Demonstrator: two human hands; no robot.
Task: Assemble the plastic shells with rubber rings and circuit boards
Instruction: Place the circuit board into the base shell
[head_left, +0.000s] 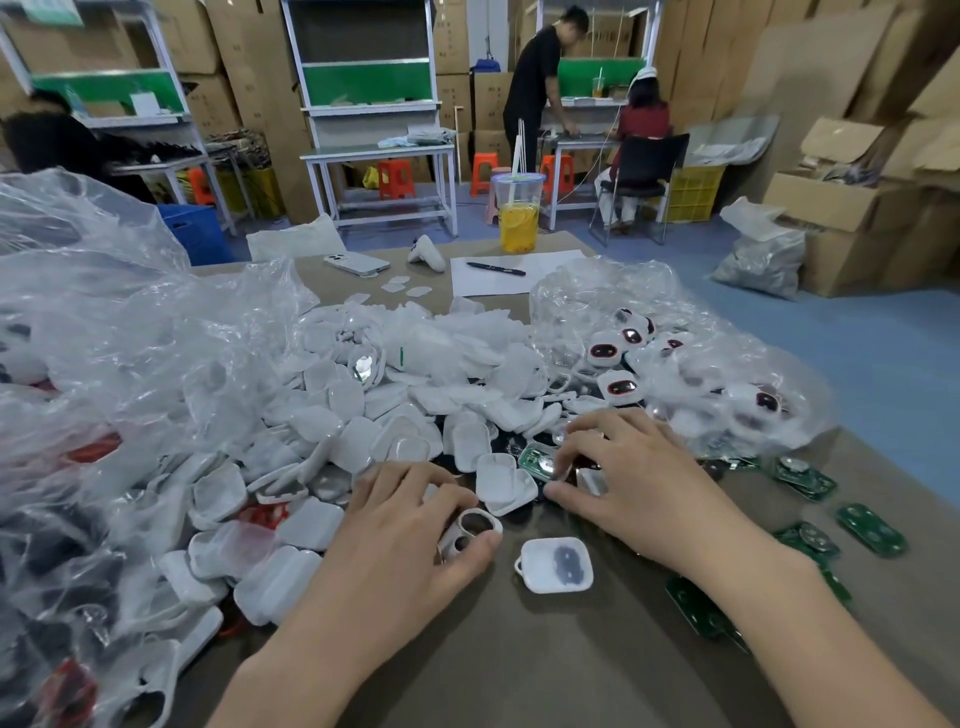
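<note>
Left hand (405, 530) grips a light, rigid plastic shell (480, 515) just left of the loose shell (555, 565); right hand (639, 483) pinches a thin, probably fragile circuit board (535, 461) beyond it: take its edges.

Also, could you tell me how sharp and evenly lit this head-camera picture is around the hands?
In the head view, light is soft and even; the left hand, gripping a plastic shell, and right hand are sharp; the clear plastic bag throws white glare; the wide lens bends the shelving and smears the corners.
</note>
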